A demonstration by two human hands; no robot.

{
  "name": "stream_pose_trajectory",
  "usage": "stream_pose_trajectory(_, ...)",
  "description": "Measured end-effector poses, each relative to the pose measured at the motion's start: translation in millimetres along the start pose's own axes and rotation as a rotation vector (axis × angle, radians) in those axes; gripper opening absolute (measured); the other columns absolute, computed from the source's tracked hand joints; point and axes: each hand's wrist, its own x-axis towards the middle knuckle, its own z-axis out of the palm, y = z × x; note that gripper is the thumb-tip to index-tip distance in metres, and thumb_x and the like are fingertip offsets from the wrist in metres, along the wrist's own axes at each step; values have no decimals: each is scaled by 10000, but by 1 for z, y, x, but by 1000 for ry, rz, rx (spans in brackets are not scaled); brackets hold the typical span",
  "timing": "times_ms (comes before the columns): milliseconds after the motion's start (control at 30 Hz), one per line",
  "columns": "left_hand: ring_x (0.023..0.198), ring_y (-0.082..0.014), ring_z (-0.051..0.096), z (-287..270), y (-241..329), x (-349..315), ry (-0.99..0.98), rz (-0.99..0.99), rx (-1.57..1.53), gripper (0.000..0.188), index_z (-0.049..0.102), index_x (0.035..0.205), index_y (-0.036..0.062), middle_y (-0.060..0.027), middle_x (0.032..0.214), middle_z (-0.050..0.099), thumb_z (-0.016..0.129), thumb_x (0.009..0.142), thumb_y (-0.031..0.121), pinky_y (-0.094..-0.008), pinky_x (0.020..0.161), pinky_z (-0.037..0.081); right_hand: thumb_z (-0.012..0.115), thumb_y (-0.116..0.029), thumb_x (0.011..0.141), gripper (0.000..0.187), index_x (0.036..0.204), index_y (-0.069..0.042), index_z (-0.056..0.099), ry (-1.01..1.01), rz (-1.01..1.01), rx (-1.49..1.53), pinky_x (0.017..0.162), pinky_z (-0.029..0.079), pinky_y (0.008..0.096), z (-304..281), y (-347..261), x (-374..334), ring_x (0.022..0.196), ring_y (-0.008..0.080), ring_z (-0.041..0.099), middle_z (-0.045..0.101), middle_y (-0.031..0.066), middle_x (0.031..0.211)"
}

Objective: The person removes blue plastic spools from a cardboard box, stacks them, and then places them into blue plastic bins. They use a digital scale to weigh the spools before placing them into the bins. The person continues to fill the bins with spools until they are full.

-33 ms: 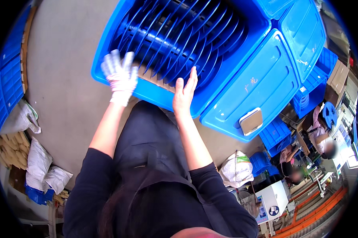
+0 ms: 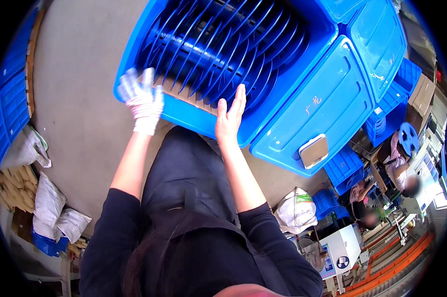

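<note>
A large blue plastic bin (image 2: 181, 115) stands before me, holding rows of blue reels (image 2: 203, 49) set on edge with their thin flanges side by side. My left hand (image 2: 143, 99), in a white glove, is over the bin's near left rim, fingers spread and slightly blurred. Nothing is in it. My right hand (image 2: 230, 116) is bare, at the near rim farther right, with its fingers stretched up and thumb apart. Its fingertips are close to the nearest reel flanges; whether they touch cannot be made out. Brown cardboard (image 2: 189, 97) shows between the reels and the near wall.
A blue lidded bin (image 2: 315, 104) adjoins on the right, with a small scale-like device (image 2: 313, 151) on its lid. White sacks (image 2: 50, 203) lie at the left. A white sack (image 2: 296, 210) stands at right. Two people work farther right, one near a blue reel (image 2: 408, 138).
My left hand has shifted slightly left and down, away from the reels. My right hand has hardly moved. At the far right, the person's blue reel has moved a little.
</note>
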Motion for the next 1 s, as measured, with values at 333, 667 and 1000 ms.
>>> stream_pose_trajectory(333, 1450, -343, 166, -10, -23, 28, 215, -922, -351, 750, 158, 1507, 59, -212, 1566, 109, 614, 920, 162, -399, 1176, 217, 642, -135, 867, 641, 1440, -65, 362, -87, -247, -238, 1135, 244, 461, 24, -10, 27, 1421, 345, 264, 311, 170, 1513)
stream_pose_trajectory(667, 1410, -335, 274, -15, -17, 34, 127, -975, -360, 586, 300, 1448, 84, -189, 1534, 198, 579, 933, 109, -392, 1141, 321, 658, -126, 852, 407, 1177, 9, 455, -122, -148, -194, 787, 540, 438, 115, -98, 115, 922, 408, 642, 574, 239, 1103)
stream_pose_trajectory(1000, 1399, -334, 294, -21, -16, 39, 83, -982, -303, 548, 332, 1426, 60, -187, 1521, 221, 571, 937, 122, -395, 1121, 359, 610, -73, 847, 357, 1143, 40, 446, -212, 144, -591, 777, 564, 418, 137, -103, 161, 902, 357, 691, 685, 245, 942)
